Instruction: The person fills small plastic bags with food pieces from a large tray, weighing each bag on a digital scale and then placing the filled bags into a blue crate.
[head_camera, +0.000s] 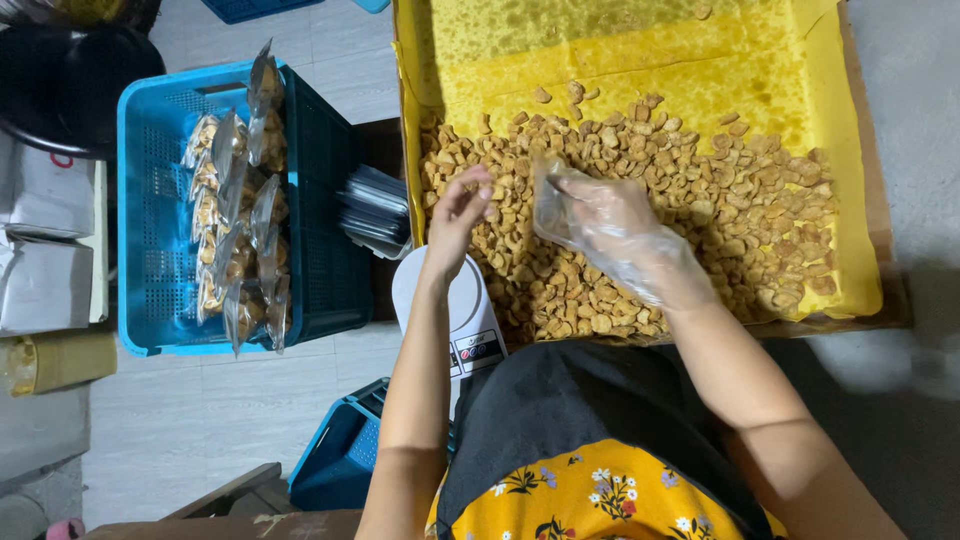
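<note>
Left hand (458, 212): bare, fingers pinched together over the near-left part of the tray (850, 150), close above the fried snack pieces (640, 190); whether a piece sits in the grip cannot be told. Right hand (625, 235): in a clear plastic glove, clenched on a small clear bag (553, 205) whose mouth points left, toward the left hand. The bag lies just right of the left grip, the two near but apart; snack pieces spread beneath both. White scale (470, 320): below the left wrist, at the tray's near-left corner. Blue crate (150, 200) of filled packets (235, 230): well left, on the floor.
</note>
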